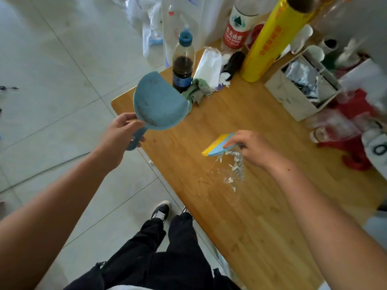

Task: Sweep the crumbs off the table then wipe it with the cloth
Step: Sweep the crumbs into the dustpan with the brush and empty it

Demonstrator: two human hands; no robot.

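Centre: our right hand (249, 149) pinches the brush (217, 146), crumbs (234, 166) just beside it on the table (261, 216) | left: left hand (119, 132) grips the dustpan (159, 101), raised; we'd drop its lip to the edge and sweep short | upper centre: cloth (196, 91) by the bottle (183, 65)

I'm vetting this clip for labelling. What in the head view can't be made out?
Head view only.
Hidden: grip end of the brush, under the right hand; part of the cloth, behind the dustpan in the left hand.
Blurred: red and clear things at the right of the table, not identifiable.
Cut off: top of the yellow roll, by the upper edge.
Too small: crumbs, smeared, material unclear.
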